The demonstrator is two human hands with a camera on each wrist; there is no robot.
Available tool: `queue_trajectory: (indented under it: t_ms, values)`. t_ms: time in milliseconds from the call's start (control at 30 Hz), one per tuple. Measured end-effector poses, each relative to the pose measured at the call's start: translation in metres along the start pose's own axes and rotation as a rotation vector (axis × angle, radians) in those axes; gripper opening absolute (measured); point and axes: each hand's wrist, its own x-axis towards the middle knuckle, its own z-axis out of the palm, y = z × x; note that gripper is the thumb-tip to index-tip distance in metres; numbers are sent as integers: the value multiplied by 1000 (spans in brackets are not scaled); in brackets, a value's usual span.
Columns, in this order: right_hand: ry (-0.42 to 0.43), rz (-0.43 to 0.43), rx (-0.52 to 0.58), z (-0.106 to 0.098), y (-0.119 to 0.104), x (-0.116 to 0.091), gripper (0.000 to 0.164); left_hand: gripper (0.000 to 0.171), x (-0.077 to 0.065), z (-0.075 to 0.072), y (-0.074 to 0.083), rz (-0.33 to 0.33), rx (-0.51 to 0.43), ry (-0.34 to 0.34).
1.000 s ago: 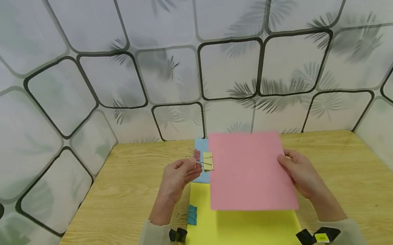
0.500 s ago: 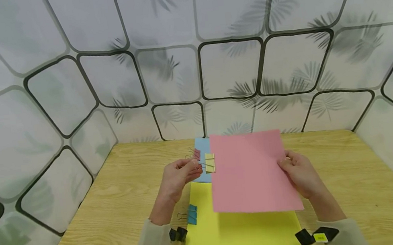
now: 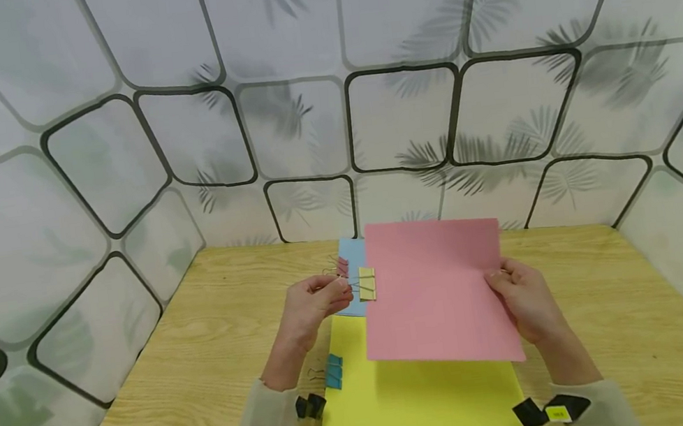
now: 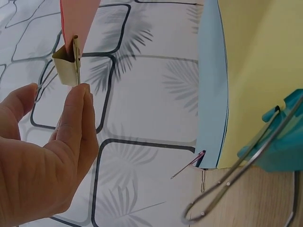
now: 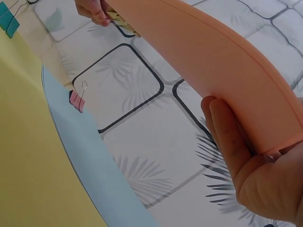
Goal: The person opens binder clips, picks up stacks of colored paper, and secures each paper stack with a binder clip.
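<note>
My left hand (image 3: 311, 309) pinches the wire handles of a pale yellow binder clip (image 3: 366, 284), thumb on one and fingers on the other. The clip sits at the left edge of pink paper (image 3: 436, 293); in the left wrist view the paper's edge (image 4: 75, 28) enters its mouth. My right hand (image 3: 525, 299) grips the paper's right edge, thumb in front and fingers behind. Held up off the table, the paper bends a little, as the right wrist view shows. Whether it is one sheet or several I cannot tell.
Yellow paper (image 3: 439, 405) lies below on the wooden table (image 3: 189, 371), with a teal binder clip (image 3: 334, 372) on its left edge. Blue paper (image 3: 351, 250) lies behind, bearing a pink binder clip (image 3: 343, 267). A patterned wall covering (image 3: 294, 134) surrounds the table.
The pink paper has shifted slightly to the right, and its upper edge has risen and tilted. Both hands keep their hold, almost in place.
</note>
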Motion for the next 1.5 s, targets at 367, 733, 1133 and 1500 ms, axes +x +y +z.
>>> queue_trajectory:
  t_ms: [367,733,1133,1500]
  values:
    - [-5,-4,-2,4,1,-1,50,22,2,3,-2,0,19,-13]
    - [-22,0,0,5,1,0,46,29,3,4,-3,-20,43,4]
    - [-41,-55,-138,-2,8,2,45,21,3,2,-7,25,165,-11]
    - [-77,-103,-252,-13,7,-1,41,19,1,-2,-4,59,241,-115]
